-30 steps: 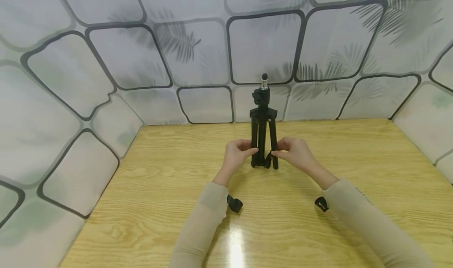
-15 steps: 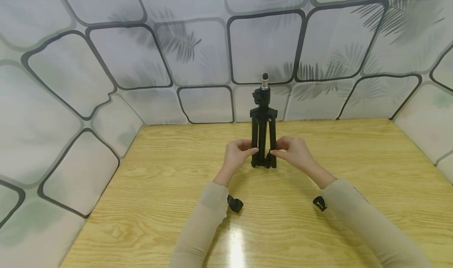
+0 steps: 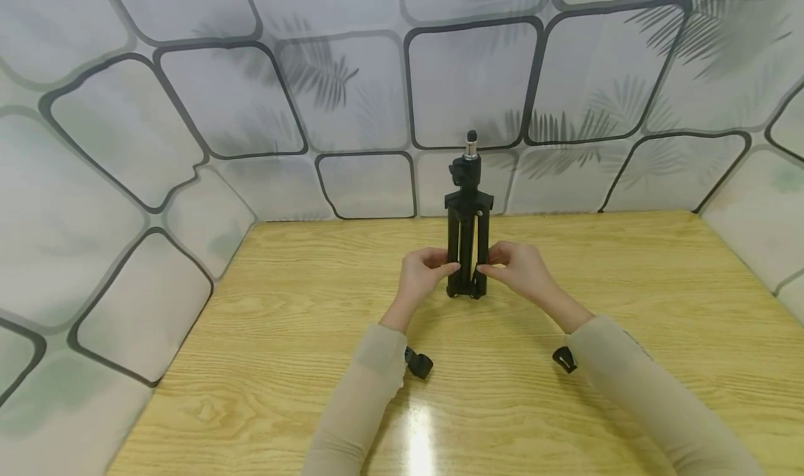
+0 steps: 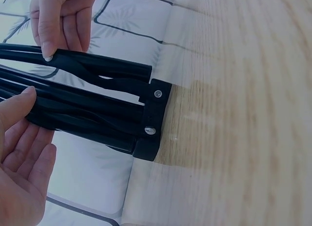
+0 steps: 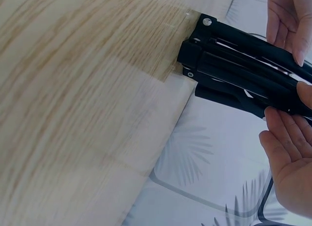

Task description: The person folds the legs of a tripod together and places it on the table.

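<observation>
A small black tripod stand (image 3: 468, 200) stands upright on the wooden table, its silver-and-black stud at the top. Its legs lie folded almost parallel to the centre column. My left hand (image 3: 417, 275) holds the left leg low down, thumb in front and fingers behind. On the other side my right hand (image 3: 523, 273) pinches the right leg at about the same height. The left wrist view shows the bottom bracket (image 4: 157, 116) with its rivets close to the tabletop, and a narrow gap beside the right-hand leg (image 4: 114, 67). Part of the legs is hidden behind the thumbs.
The light wood table (image 3: 283, 364) ends at a patterned cloth wall (image 3: 352, 113) just behind the stand. More patterned cloth rises at the left and right. A black wrist-camera mount (image 3: 419, 363) shows under the left sleeve and another black mount (image 3: 564, 359) by the right.
The right leg has swung inward to the left, toward the centre column, and my right hand has moved slightly left with it. My left hand keeps its place on the left leg.
</observation>
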Available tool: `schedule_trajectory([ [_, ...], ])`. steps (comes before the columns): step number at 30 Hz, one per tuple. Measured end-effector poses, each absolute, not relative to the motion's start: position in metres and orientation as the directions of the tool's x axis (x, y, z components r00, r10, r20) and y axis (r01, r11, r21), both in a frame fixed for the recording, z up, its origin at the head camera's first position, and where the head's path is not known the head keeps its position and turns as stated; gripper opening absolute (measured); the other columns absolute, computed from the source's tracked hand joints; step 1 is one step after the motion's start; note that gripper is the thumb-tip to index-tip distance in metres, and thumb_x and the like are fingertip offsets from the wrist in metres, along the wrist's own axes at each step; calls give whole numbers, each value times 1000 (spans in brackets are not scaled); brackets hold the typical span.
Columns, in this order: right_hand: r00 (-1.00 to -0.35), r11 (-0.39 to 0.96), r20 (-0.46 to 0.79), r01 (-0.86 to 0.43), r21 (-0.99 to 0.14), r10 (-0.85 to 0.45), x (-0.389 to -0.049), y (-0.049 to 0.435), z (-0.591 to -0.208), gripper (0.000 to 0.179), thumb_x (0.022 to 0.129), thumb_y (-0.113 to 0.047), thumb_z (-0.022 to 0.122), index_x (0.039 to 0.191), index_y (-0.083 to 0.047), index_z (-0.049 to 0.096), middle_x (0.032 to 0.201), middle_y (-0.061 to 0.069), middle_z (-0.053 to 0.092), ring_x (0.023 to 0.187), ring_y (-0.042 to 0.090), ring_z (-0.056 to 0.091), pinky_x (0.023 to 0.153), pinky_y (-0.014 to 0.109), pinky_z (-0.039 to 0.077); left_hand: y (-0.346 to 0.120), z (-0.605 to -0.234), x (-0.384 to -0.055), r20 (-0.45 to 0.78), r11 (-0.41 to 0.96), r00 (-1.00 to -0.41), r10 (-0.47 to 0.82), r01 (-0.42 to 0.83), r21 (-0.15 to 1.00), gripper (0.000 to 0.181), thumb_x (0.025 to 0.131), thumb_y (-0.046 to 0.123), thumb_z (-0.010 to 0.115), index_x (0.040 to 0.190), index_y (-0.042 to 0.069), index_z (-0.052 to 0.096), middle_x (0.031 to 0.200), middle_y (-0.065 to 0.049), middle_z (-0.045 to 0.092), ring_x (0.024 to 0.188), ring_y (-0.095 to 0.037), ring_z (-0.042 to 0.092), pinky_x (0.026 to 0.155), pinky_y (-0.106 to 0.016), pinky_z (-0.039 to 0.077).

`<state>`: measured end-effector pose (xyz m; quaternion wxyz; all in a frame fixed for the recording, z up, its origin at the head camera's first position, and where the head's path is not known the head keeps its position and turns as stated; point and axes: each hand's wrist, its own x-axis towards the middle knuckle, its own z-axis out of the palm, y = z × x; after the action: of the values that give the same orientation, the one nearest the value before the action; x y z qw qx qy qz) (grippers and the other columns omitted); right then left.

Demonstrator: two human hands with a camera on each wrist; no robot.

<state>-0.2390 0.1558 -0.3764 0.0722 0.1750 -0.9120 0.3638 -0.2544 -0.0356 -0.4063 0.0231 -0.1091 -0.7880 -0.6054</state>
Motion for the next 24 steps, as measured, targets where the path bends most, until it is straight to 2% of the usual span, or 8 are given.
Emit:
schedule_trajectory([
  [17,-927,683,261,-374,-627,-268,-241,152,-377,21,79,-19,68,91,-1,65,85,11,66,79,25,61,73,45,47,-35,-404,-253,178,218,-972,150,208,953,27,76,15,71,100,2,66,91,-11,65,83,-20,62,71,-29,49],
  [24,-926,689,268,-378,-619,-267,-242,151,-376,20,79,-17,67,90,-1,65,85,11,66,78,25,61,72,44,47,-34,-377,-233,187,251,-972,141,217,943,25,79,7,67,101,-4,64,92,-16,64,84,-24,61,72,-29,49],
])
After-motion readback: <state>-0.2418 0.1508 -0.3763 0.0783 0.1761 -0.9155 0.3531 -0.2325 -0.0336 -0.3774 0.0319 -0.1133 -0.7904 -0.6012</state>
